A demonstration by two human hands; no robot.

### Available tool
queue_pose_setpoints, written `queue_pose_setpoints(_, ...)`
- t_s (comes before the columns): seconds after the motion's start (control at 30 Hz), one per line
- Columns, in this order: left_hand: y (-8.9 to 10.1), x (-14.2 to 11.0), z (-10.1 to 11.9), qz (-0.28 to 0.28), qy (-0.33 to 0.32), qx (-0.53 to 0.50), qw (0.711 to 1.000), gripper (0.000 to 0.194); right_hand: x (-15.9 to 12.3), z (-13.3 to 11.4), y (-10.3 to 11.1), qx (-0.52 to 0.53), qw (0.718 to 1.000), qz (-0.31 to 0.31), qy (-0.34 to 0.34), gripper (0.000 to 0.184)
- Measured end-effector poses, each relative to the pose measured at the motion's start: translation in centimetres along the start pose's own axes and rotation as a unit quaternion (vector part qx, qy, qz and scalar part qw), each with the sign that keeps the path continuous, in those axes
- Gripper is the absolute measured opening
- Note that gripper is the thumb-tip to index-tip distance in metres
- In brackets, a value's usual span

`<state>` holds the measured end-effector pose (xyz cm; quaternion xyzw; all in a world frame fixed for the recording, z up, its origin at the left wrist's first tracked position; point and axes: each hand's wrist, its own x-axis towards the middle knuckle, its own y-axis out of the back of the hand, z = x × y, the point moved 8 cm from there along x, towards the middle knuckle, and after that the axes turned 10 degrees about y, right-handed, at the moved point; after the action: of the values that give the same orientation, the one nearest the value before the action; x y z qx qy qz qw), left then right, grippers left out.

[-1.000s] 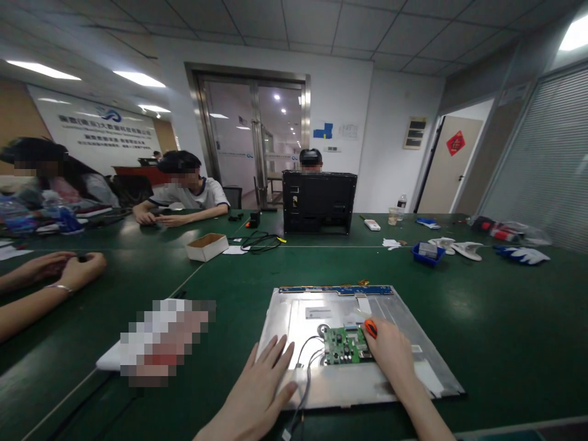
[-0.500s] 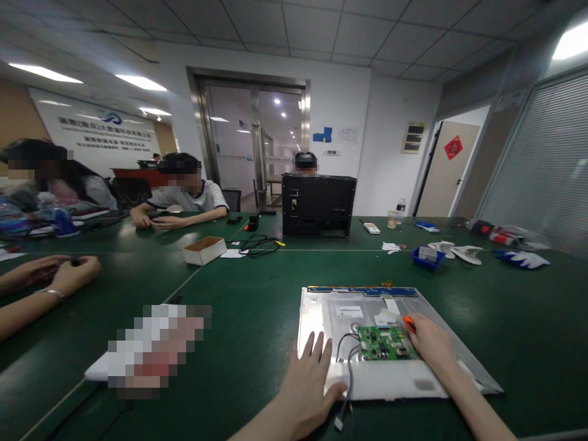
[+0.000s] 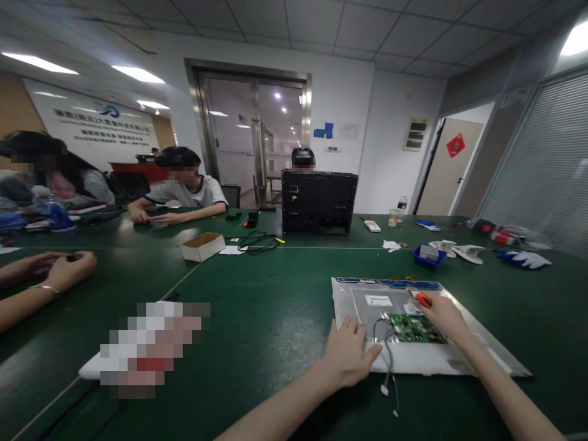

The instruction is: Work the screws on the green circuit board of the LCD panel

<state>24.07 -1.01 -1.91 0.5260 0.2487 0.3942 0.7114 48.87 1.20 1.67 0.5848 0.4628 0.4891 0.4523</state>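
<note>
- My left hand (image 3: pixel 351 352) lies on the panel's (image 3: pixel 361 297) near-left corner, fingers slightly apart, gripping nothing.
- The board (image 3: pixel 413 329) lies right of these fingers, long axis left to right, nearer my right hand (image 3: pixel 444 313).
- Those fingers are clamped on an orange tool (image 3: pixel 423 300), just beyond the board.

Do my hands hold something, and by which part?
Your right hand grips an orange tool; the gripped part is hidden. Your left hand rests on the panel, no grip visible.

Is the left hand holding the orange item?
No, the right hand holds the orange item, while the left hand rests on the panel.
</note>
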Motion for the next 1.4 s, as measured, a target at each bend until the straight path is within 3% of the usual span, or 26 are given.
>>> queue_pose_setpoints(0.2,-0.3,2.2,2.0,-0.013,-0.059,0.025,0.998,0.047,1.3,-2.6,-2.8,0.023,0.994,-0.063,0.084,0.017)
queue_pose_setpoints(0.5,-1.5,3.8,4.2,-0.019,-0.067,-0.014,0.997,0.053,2.0,-0.3,-3.4,-0.004,0.994,-0.071,0.084,0.014)
queue_pose_setpoints(0.73,-2.5,5.5,5.9,-0.027,-0.071,-0.048,0.996,0.059,2.4,0.1,-3.4,0.011,0.994,-0.068,0.091,0.017)
queue_pose_setpoints(0.9,-3.2,6.9,6.8,-0.033,-0.075,-0.067,0.994,0.055,0.2,2.1,-2.4,0.037,0.993,-0.068,0.085,0.018)
queue_pose_setpoints(1.13,-3.8,7.7,5.8,-0.023,-0.078,-0.16,0.984,0.039,-3.1,6.6,-2.7,0.072,0.994,-0.053,0.059,0.026)
queue_pose_setpoints(1.4,-3.3,7.6,5.7,-0.02,-0.066,-0.182,0.981,0.025,-3.3,7.3,-3.1,0.121,0.986,-0.005,0.117,0.04)
